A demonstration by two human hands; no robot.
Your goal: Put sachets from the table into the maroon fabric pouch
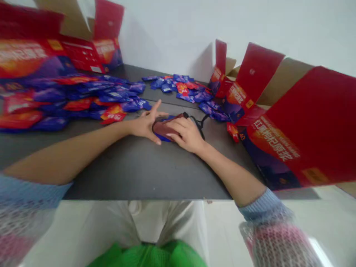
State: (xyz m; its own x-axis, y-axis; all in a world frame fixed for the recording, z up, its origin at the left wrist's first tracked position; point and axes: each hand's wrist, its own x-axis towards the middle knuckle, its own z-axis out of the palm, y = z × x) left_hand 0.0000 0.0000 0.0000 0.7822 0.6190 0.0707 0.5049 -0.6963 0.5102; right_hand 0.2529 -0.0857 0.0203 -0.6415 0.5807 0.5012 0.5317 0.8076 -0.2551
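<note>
My right hand (189,135) is closed over a dark red, smooth object (165,129) with a black knob-like end; its exact kind is unclear. Under it on the dark grey table lies a blue packet (165,138), mostly covered. Black cord-like loops (200,124) show just beyond my right knuckles. At the left end of the dark red object, my left hand (146,124) is open, fingers and thumb spread, with the thumb tip close to the blue packet's near edge. Whether its fingers touch the object cannot be told.
A large heap of blue and red packets (91,92) covers the table's left. Smaller packets (180,87) lie along the back. Open red cartons stand at left (27,55) and right (278,144), flaps up. The table's front edge (150,199) is close to my lap.
</note>
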